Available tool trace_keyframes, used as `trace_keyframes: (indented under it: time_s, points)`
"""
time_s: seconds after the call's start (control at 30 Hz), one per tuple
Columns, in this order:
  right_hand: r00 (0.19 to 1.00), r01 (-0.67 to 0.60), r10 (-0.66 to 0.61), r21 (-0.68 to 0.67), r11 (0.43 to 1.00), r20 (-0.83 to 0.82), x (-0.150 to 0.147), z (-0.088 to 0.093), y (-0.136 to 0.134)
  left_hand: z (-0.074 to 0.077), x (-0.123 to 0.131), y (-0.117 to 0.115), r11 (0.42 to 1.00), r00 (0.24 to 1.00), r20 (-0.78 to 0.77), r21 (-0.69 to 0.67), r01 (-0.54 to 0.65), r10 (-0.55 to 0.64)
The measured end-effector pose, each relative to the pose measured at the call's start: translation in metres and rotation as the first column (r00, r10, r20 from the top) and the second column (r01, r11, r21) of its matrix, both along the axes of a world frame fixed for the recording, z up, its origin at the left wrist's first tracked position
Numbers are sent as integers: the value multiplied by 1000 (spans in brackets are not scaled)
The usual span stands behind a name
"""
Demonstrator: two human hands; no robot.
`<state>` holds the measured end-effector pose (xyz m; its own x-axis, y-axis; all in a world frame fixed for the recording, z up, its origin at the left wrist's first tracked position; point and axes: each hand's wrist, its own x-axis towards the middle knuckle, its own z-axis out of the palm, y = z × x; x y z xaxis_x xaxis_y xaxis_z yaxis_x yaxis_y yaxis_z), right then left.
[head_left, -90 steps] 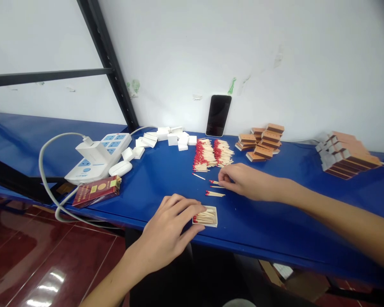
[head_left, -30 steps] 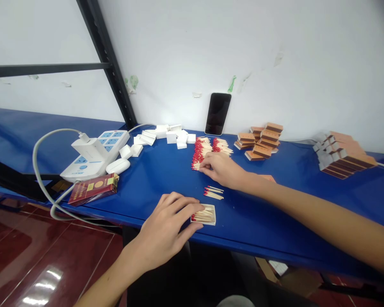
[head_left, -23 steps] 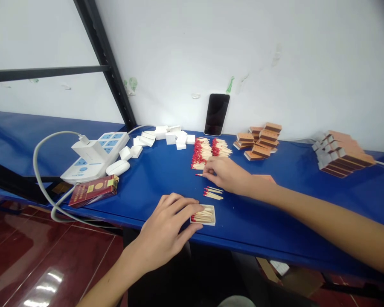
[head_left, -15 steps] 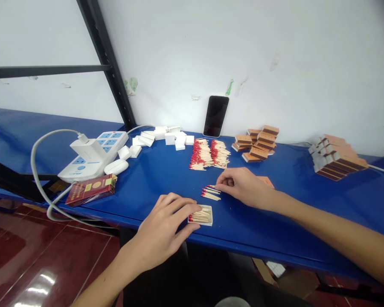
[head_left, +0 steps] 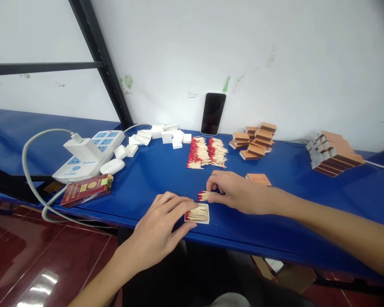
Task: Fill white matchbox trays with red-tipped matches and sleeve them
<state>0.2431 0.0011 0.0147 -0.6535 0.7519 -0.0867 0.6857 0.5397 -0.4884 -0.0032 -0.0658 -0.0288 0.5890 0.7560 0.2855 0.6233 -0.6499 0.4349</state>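
Observation:
My left hand (head_left: 161,224) grips a small white matchbox tray (head_left: 208,213) at its left end, thumb on the near side and fingers on the far side. Red-tipped matches (head_left: 196,213) lie lengthwise in the tray, heads to the left. Just beyond it, my right hand (head_left: 238,192) is closed around the stick ends of a small bunch of loose matches (head_left: 205,195) on the table. Its fingertips partly hide those sticks. Behind the right hand lies an orange matchbox sleeve (head_left: 258,179), partly covered by the hand.
Two heaps of matches (head_left: 198,152) lie mid-table, before a phone (head_left: 213,114) leaning on the wall. White trays (head_left: 166,136) are scattered at the back left. Orange sleeves (head_left: 256,143) and stacked matchboxes (head_left: 334,155) stand right. A power strip (head_left: 96,147) and red pack (head_left: 86,190) sit left.
My right hand has shifted slightly left and nearer, from one match to the loose bunch, which is now drawn closer together. My left hand keeps its hold on the tray.

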Motion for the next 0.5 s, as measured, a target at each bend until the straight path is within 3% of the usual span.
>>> trace_keyframes:
  time_s: [0.17,0.3,0.5]
  points:
    - [993,26,-16,-87,996,114,7,13,10,0,1,0,999,999,39,-14,-36,37]
    - [989,39,-15,-169,985,144,16,9,18,-3,0,0,996,993,87,-45,-71,74]
    - [988,58,-41,-107,993,151,10,-1,24,-2,0,-1,995,991,102,-59,-83,89]
